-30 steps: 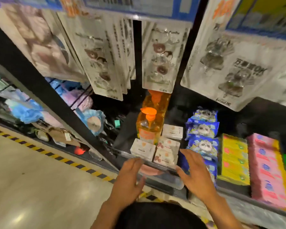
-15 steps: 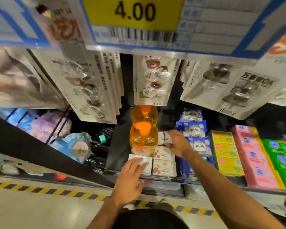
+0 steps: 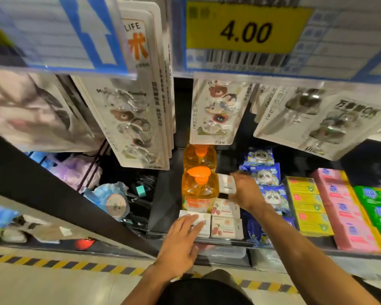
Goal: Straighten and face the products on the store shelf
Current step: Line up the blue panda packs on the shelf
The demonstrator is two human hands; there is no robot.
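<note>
Shelf lip up front, left hand resting flat-fingered on the front-left cardboard soap box. Further in, right hand pinches a small white box, just beside the glossy orange pump bottle. Tight squeeze there.

"4.00" on yellow price tag; "LIFE", hanging pkg
</note>
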